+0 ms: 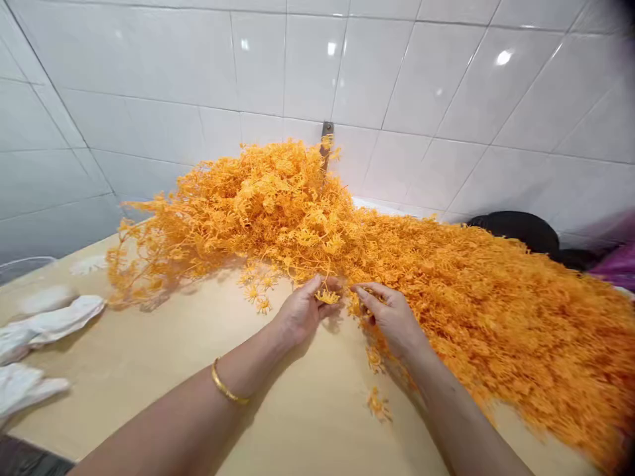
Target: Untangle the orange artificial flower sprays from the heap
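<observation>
My left hand (305,307), with a gold bangle on its wrist, is closed around an orange artificial flower sprig (328,296) at the front of the heap. Just right of it, my right hand (389,314) is bent in a pinch at the edge of the orange pieces; what its fingertips hold is too small to make out. Behind both hands rises a tall pile of orange branched sprigs (278,198). A lower, wider heap of small orange pieces (486,304) spreads to the right. Loose orange bits (380,404) lie under my right forearm.
The pale tabletop (198,370) meets a white tiled wall (258,66). White gloves (54,327) lie at the left edge. A dark metal bar (326,142) stands upright behind the pile. A black rounded object (518,230) and something purple (615,268) are at the right back.
</observation>
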### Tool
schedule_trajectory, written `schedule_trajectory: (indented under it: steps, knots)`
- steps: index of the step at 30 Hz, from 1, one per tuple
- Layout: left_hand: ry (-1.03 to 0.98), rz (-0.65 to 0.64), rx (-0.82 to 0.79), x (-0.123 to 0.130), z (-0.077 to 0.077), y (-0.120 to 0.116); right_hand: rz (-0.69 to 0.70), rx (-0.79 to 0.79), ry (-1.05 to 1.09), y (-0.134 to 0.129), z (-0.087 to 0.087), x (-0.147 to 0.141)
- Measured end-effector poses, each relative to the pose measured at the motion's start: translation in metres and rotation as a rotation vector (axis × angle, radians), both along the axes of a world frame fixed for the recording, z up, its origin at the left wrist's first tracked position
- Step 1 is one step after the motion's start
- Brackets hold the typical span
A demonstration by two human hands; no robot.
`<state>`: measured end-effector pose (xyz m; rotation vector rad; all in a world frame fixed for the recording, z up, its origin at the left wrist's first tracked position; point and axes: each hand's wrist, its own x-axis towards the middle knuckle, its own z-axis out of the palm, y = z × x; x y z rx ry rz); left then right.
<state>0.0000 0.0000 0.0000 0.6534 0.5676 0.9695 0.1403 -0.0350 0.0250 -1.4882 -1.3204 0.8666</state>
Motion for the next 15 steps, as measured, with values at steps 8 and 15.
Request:
schedule_trajectory:
  steps: [8, 15]
  knots:
    - [0.015, -0.016, 0.12, 0.004, -0.002, -0.005, 0.245, -0.157, 0.308, -0.004, -0.009, -0.022]
    - [0.27, 0.083, 0.325, 0.005, -0.006, -0.007, 0.069, -0.079, 0.355, 0.002, -0.012, -0.01]
